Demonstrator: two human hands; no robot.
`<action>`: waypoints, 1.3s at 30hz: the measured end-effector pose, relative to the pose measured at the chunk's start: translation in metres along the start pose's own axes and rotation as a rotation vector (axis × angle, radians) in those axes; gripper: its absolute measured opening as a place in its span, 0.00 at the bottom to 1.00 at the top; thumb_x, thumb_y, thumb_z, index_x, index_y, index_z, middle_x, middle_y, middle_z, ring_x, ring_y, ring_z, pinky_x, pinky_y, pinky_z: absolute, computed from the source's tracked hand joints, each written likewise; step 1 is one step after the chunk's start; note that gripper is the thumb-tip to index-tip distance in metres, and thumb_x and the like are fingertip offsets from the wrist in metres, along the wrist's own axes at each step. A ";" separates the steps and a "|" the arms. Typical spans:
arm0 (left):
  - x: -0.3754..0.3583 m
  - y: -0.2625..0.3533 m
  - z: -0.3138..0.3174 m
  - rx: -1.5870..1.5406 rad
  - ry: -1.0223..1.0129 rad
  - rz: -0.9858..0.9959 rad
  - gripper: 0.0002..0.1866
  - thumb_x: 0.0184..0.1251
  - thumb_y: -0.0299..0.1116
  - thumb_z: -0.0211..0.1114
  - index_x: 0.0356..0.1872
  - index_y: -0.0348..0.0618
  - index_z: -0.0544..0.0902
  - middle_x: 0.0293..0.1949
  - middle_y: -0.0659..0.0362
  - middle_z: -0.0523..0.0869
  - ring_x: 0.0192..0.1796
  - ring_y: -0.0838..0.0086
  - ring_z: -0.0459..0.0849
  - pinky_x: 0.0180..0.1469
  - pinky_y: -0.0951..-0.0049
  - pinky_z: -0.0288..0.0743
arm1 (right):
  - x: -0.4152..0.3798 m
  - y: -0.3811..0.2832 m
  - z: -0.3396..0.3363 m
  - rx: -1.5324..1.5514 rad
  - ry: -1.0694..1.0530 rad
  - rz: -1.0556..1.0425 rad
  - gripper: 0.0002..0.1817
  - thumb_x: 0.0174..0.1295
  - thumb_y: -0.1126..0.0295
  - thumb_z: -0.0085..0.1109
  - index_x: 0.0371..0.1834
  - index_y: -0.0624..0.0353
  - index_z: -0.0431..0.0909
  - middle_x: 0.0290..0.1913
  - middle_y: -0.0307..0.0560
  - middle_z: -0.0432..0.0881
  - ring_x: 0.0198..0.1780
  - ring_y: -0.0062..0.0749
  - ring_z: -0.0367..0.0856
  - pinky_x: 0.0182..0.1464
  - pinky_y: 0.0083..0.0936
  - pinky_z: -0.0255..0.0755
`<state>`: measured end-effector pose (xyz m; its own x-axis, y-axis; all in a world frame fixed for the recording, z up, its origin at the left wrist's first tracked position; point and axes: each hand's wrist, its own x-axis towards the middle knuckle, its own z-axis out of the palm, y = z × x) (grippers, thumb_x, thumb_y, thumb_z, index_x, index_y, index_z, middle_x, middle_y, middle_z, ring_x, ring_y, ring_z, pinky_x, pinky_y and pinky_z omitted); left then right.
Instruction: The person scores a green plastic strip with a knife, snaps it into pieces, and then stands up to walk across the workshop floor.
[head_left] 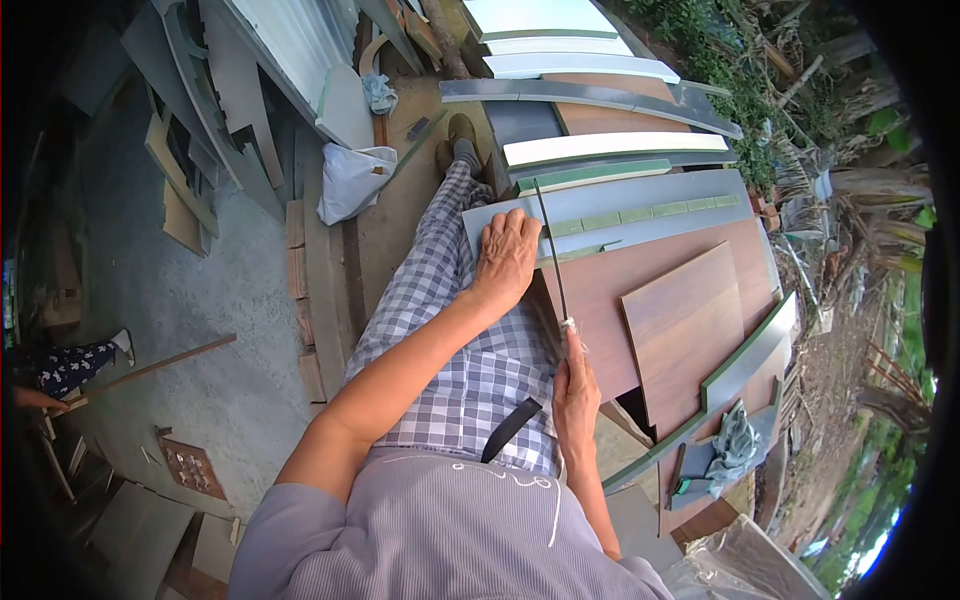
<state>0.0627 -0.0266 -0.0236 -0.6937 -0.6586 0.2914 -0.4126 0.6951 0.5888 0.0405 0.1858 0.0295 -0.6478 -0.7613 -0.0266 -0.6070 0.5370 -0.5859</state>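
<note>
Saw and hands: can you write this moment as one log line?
left hand pressing grey board | right hand gripping saw handle | blade on board edge

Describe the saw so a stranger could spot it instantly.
Start at the big reddish-brown board beside the checked-trousered leg. Along its left edge runs the saw: a thin dark blade, gripped below by the right hand, with the left hand pressed alongside. It is the only slim metal strip among flat panels.

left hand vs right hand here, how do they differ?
The left hand lies flat, palm down, pressing on the grey board; the right hand is closed around the saw handle. The left sits further from the body, the right close in. Both are bare.
</note>
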 end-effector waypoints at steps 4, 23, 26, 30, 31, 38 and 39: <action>-0.003 0.000 -0.002 -0.002 -0.004 -0.001 0.11 0.60 0.24 0.60 0.43 0.40 0.72 0.46 0.52 0.72 0.48 0.56 0.71 0.52 0.56 0.66 | -0.024 0.013 -0.002 -0.002 0.008 -0.024 0.32 0.63 0.81 0.50 0.71 0.45 0.63 0.49 0.56 0.80 0.42 0.50 0.83 0.41 0.41 0.77; 0.001 -0.005 -0.005 -0.035 0.020 0.009 0.13 0.56 0.23 0.67 0.40 0.41 0.75 0.42 0.54 0.73 0.47 0.58 0.72 0.50 0.58 0.68 | -0.021 0.015 -0.008 -0.062 -0.019 -0.010 0.34 0.63 0.80 0.51 0.73 0.40 0.60 0.48 0.55 0.80 0.40 0.52 0.82 0.40 0.43 0.76; 0.001 -0.001 -0.007 0.006 0.053 0.039 0.06 0.60 0.24 0.60 0.37 0.39 0.76 0.40 0.52 0.74 0.45 0.59 0.73 0.47 0.61 0.69 | 0.021 0.007 0.000 -0.082 -0.028 -0.076 0.34 0.63 0.80 0.50 0.73 0.40 0.60 0.48 0.54 0.81 0.40 0.52 0.83 0.40 0.43 0.76; 0.001 -0.001 -0.009 0.011 -0.008 -0.007 0.13 0.56 0.24 0.67 0.41 0.40 0.75 0.41 0.54 0.73 0.46 0.59 0.73 0.50 0.59 0.69 | 0.018 0.010 -0.004 -0.073 -0.150 0.047 0.32 0.64 0.82 0.49 0.72 0.46 0.62 0.53 0.60 0.79 0.48 0.54 0.82 0.47 0.43 0.73; 0.002 -0.001 -0.009 0.006 -0.007 -0.009 0.13 0.56 0.24 0.67 0.41 0.40 0.75 0.41 0.54 0.73 0.46 0.59 0.73 0.50 0.59 0.69 | 0.004 0.017 -0.007 -0.091 -0.125 0.017 0.32 0.65 0.82 0.48 0.72 0.46 0.62 0.53 0.60 0.79 0.48 0.54 0.82 0.46 0.43 0.73; -0.002 -0.004 -0.006 0.019 -0.004 0.032 0.13 0.55 0.25 0.69 0.40 0.41 0.76 0.41 0.55 0.73 0.46 0.59 0.73 0.49 0.60 0.69 | -0.012 0.018 -0.009 -0.112 -0.026 -0.070 0.36 0.61 0.81 0.52 0.73 0.40 0.61 0.45 0.54 0.81 0.39 0.52 0.83 0.38 0.44 0.76; -0.001 -0.003 -0.007 0.029 0.004 0.031 0.13 0.54 0.25 0.69 0.40 0.42 0.76 0.41 0.55 0.73 0.46 0.59 0.73 0.49 0.60 0.69 | 0.003 0.016 -0.007 -0.111 -0.021 -0.078 0.36 0.61 0.81 0.52 0.73 0.40 0.61 0.45 0.54 0.81 0.39 0.52 0.83 0.38 0.44 0.76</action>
<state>0.0685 -0.0302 -0.0200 -0.7039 -0.6380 0.3123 -0.4078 0.7230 0.5577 0.0257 0.1949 0.0261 -0.5878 -0.8090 -0.0019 -0.7031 0.5120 -0.4934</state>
